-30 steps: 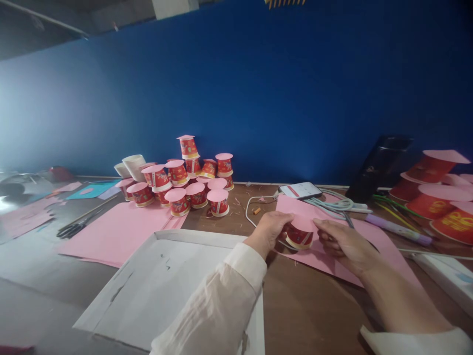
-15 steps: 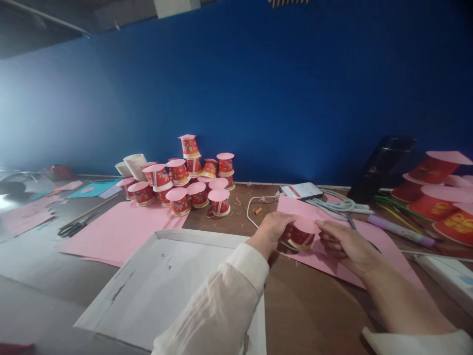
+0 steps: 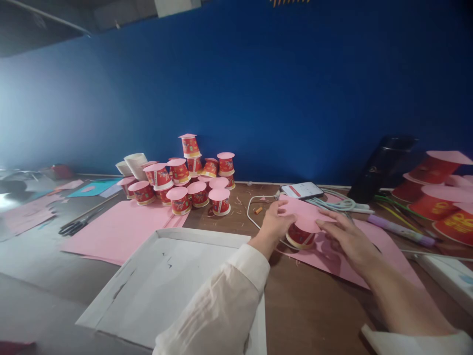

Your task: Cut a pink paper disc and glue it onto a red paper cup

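Observation:
A red paper cup (image 3: 299, 237) stands upside down on the table, on the edge of a pink sheet. A piece of pink paper (image 3: 302, 212) covers its top, reaching past the cup's sides. My left hand (image 3: 273, 226) pinches the left edge of this paper between thumb and fingers. On the opposite side, my right hand (image 3: 347, 241) grips the right edge with its fingertips. The larger pink sheet (image 3: 384, 251) lies under my right hand and forearm.
Several red cups (image 3: 179, 201) topped with pink paper are stacked at back left. More red cups (image 3: 456, 219) stand far right. Nearby lie a phone (image 3: 302, 190), coiled cable (image 3: 334, 203), glue stick (image 3: 401, 230), white box lid (image 3: 177, 281), pink sheets (image 3: 118, 227) and scissors (image 3: 79, 224).
Both hands have shifted their fingers along the pink paper's edges, and its upper face shows more now. My left fingers have risen and spread slightly. The cup has barely moved.

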The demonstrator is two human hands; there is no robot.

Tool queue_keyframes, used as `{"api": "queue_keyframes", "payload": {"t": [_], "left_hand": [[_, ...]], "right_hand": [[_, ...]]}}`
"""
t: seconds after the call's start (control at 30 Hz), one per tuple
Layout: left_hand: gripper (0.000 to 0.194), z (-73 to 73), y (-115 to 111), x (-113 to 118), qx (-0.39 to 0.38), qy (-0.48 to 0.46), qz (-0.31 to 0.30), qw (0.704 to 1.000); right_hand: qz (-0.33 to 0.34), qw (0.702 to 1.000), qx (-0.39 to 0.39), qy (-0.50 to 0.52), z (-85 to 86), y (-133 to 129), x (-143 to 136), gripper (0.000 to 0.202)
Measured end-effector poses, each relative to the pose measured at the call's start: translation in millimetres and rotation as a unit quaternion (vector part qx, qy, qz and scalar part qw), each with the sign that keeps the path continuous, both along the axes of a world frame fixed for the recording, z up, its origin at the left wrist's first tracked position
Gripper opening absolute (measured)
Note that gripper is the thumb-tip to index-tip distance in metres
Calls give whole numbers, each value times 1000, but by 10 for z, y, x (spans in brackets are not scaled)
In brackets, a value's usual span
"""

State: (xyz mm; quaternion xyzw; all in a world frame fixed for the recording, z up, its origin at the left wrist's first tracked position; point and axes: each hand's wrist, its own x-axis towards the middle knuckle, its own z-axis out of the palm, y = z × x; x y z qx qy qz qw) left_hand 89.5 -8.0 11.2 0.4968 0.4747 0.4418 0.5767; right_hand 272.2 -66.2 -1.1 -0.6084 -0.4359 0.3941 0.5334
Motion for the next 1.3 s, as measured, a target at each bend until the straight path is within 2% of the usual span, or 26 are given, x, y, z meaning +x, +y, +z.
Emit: {"api": "queue_keyframes", "payload": {"t": [0.1, 0.23, 0.37, 0.7, 0.93, 1.13, 1.3], "left_hand": [[39, -18, 30, -1, 124, 37, -46, 991], [33, -54, 70, 3, 209, 89, -62, 972], [35, -97, 92, 3, 215, 142, -72, 964], [39, -150, 128, 8, 245, 223, -87, 940], [39, -156, 119, -9, 235, 229, -83, 941], [40, -140, 113, -31, 222, 232, -87, 943], [40, -123, 92, -37, 223, 234, -81, 943]], "right_hand": [[-26, 991, 42, -128, -18, 28, 24, 50], [13, 959, 125, -255, -54, 90, 43, 37], [13, 917, 213, -337, -112, 141, 51, 35], [2, 889, 211, -405, -166, 176, 87, 47], [24, 870, 224, -438, -162, 183, 132, 53], [27, 841, 241, -483, -197, 188, 190, 49], [35, 822, 244, -514, -162, 178, 180, 49]]}}
